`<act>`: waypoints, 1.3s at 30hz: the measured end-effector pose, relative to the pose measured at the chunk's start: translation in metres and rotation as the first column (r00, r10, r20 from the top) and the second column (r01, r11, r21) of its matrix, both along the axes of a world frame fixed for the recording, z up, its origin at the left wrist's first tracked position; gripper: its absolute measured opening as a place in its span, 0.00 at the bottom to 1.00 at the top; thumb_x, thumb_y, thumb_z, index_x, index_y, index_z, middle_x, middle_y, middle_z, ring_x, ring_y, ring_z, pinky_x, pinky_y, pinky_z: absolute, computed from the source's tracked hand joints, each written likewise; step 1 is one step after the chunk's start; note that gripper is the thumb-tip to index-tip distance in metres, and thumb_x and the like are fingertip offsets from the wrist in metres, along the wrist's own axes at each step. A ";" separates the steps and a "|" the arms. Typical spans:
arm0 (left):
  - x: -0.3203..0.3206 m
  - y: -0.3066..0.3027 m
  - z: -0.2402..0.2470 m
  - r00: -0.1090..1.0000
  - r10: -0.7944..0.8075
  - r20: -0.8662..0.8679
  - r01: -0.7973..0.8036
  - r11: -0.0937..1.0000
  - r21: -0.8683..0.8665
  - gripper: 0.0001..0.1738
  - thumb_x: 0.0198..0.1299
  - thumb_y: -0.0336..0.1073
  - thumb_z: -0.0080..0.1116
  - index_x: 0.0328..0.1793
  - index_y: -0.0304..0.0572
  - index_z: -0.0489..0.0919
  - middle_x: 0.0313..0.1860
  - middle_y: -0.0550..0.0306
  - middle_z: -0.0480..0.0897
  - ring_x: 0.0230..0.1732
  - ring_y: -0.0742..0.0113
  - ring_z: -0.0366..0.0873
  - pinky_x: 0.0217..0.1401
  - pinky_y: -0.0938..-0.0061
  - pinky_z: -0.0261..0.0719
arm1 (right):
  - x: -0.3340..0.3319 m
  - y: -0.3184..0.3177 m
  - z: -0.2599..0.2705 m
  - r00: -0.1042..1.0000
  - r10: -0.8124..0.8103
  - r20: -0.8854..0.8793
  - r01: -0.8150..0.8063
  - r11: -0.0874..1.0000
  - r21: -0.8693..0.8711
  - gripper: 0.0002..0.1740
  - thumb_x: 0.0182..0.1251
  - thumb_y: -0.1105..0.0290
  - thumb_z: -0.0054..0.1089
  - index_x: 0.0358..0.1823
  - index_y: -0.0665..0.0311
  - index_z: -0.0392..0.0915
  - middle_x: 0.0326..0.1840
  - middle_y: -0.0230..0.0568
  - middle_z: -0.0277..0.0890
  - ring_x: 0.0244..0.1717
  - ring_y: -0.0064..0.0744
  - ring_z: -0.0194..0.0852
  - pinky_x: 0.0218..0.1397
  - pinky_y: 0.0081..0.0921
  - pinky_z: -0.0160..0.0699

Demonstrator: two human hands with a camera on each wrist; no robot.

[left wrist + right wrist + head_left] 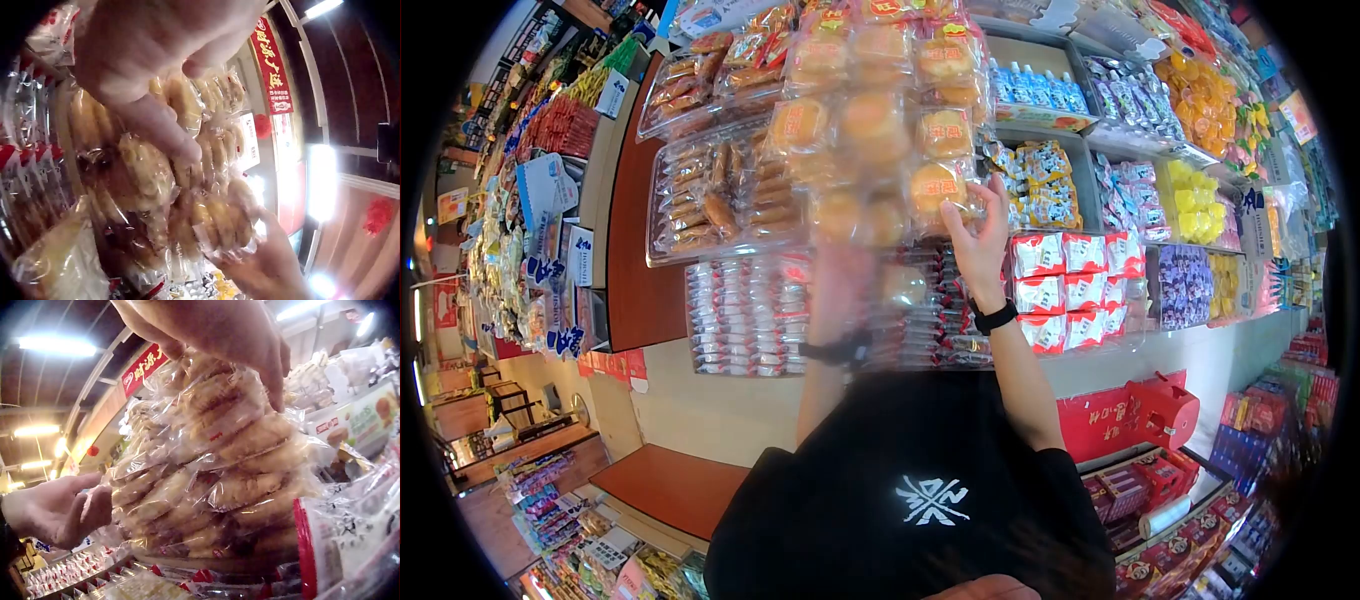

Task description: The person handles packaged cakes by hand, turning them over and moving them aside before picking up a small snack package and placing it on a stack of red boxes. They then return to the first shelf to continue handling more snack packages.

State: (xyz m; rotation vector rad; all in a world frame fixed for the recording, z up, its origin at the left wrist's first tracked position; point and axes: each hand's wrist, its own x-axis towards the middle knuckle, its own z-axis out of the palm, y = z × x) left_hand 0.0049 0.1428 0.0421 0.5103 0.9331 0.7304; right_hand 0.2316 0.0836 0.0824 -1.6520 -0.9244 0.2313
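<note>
Stacks of clear-wrapped round cakes (pixel 945 130) with red print stand in front of me. My right hand (pixel 980 240) is at the near right corner of the stack, thumb and fingers around a wrapped cake (pixel 940 187). In the right wrist view, that hand (pixel 219 331) reaches over the top wrapped cake from above. My left hand (pixel 840 290) is motion-blurred at the near left side of the stack. In the right wrist view, the left hand (pixel 62 509) has loosely bent fingers beside the wrapped cakes and holds nothing visible.
Left of the stack lie trays of brown wrapped pastries (pixel 710 190). Red-and-white packets (pixel 1065 285) fill a tray at the right, and a row of small packets (pixel 745 310) lies at the near left. Bins of candy (pixel 1200 215) stand farther right.
</note>
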 end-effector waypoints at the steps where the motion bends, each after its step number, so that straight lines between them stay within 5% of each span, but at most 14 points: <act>1: -0.001 0.001 -0.006 0.999 -0.036 0.035 0.036 0.999 0.001 0.34 0.69 0.68 0.46 0.47 0.39 0.76 0.47 0.45 0.84 0.49 0.56 0.84 0.51 0.64 0.83 | 0.000 0.000 0.000 1.000 0.002 0.000 -0.002 1.000 0.005 0.28 0.59 0.60 0.72 0.58 0.64 0.74 0.78 0.65 0.53 0.79 0.58 0.51 0.78 0.45 0.52; 13: 0.011 0.009 0.003 0.999 -0.026 -0.030 0.026 0.999 -0.024 0.31 0.73 0.62 0.45 0.47 0.38 0.77 0.45 0.48 0.85 0.46 0.59 0.85 0.46 0.69 0.85 | 0.001 0.000 -0.001 1.000 0.003 0.025 -0.004 1.000 0.012 0.28 0.59 0.63 0.72 0.58 0.64 0.74 0.77 0.66 0.53 0.79 0.58 0.51 0.77 0.44 0.52; 16: -0.005 -0.001 -0.015 0.987 -0.154 -0.051 0.156 0.987 0.029 0.26 0.73 0.59 0.49 0.46 0.40 0.78 0.42 0.51 0.86 0.40 0.60 0.85 0.43 0.69 0.84 | 0.000 -0.002 0.000 0.999 -0.006 0.043 0.006 1.000 0.003 0.27 0.60 0.63 0.72 0.58 0.64 0.74 0.77 0.64 0.54 0.78 0.56 0.53 0.77 0.43 0.54; 18: -0.012 -0.009 -0.025 0.921 -0.303 -0.244 0.345 0.926 0.152 0.22 0.70 0.55 0.56 0.48 0.42 0.79 0.44 0.51 0.85 0.42 0.59 0.84 0.46 0.65 0.83 | -0.001 -0.001 0.000 0.997 -0.024 0.077 0.024 1.000 -0.002 0.26 0.62 0.62 0.71 0.58 0.65 0.75 0.77 0.59 0.56 0.76 0.52 0.57 0.75 0.41 0.57; 20: -0.010 -0.019 -0.027 0.705 -0.387 -0.595 0.612 0.755 0.235 0.20 0.65 0.51 0.65 0.52 0.45 0.80 0.51 0.48 0.82 0.49 0.53 0.81 0.54 0.59 0.81 | 0.000 0.000 -0.001 0.997 -0.023 0.068 0.023 1.000 -0.008 0.26 0.62 0.62 0.71 0.58 0.65 0.75 0.77 0.59 0.56 0.76 0.52 0.57 0.75 0.40 0.58; 23: -0.001 -0.043 0.000 0.504 0.189 -0.842 0.849 0.069 0.524 0.27 0.53 0.43 0.75 0.60 0.50 0.79 0.66 0.42 0.71 0.66 0.41 0.68 0.68 0.48 0.68 | 0.000 -0.001 0.002 1.000 -0.007 0.004 0.007 1.000 -0.003 0.27 0.60 0.62 0.72 0.58 0.64 0.75 0.76 0.64 0.54 0.77 0.56 0.53 0.76 0.43 0.54; 25: -0.003 -0.041 -0.018 0.507 0.023 -0.862 0.859 0.063 0.507 0.35 0.47 0.39 0.76 0.64 0.56 0.78 0.75 0.39 0.59 0.74 0.34 0.53 0.75 0.45 0.57 | -0.001 -0.001 0.003 1.000 0.001 -0.023 -0.001 1.000 0.005 0.28 0.59 0.62 0.73 0.58 0.64 0.74 0.76 0.67 0.54 0.78 0.58 0.51 0.77 0.44 0.53; 27: -0.002 -0.043 -0.026 0.532 0.050 -0.845 0.846 -0.003 0.533 0.34 0.47 0.36 0.75 0.64 0.55 0.78 0.75 0.39 0.60 0.74 0.34 0.55 0.75 0.45 0.57 | -0.001 -0.001 0.002 1.000 -0.002 -0.015 0.002 1.000 0.013 0.28 0.59 0.61 0.73 0.58 0.65 0.74 0.76 0.67 0.53 0.78 0.58 0.51 0.77 0.44 0.53; 30: 0.004 -0.047 -0.027 0.470 0.081 -0.879 0.873 0.107 0.476 0.34 0.48 0.32 0.73 0.65 0.55 0.78 0.75 0.41 0.60 0.71 0.35 0.61 0.74 0.48 0.62 | -0.001 -0.002 0.002 1.000 -0.003 -0.007 0.003 1.000 0.008 0.28 0.59 0.61 0.73 0.58 0.65 0.74 0.76 0.67 0.53 0.78 0.58 0.51 0.77 0.45 0.52; 33: 0.004 -0.042 -0.044 0.560 0.062 -0.826 0.816 0.129 0.563 0.32 0.52 0.28 0.69 0.66 0.55 0.78 0.76 0.42 0.61 0.69 0.38 0.67 0.71 0.55 0.70 | -0.004 -0.003 0.006 0.979 -0.072 0.189 0.065 0.997 0.041 0.27 0.63 0.62 0.70 0.61 0.64 0.74 0.77 0.59 0.55 0.77 0.55 0.53 0.76 0.45 0.54; 39: 0.004 -0.039 -0.039 0.713 -0.031 -0.701 0.692 0.193 0.696 0.25 0.59 0.26 0.58 0.65 0.43 0.78 0.69 0.39 0.71 0.69 0.40 0.69 0.72 0.53 0.67 | -0.001 -0.007 0.008 0.834 0.028 0.550 -0.022 1.000 -0.017 0.19 0.65 0.66 0.67 0.56 0.57 0.81 0.72 0.47 0.65 0.75 0.53 0.56 0.78 0.54 0.48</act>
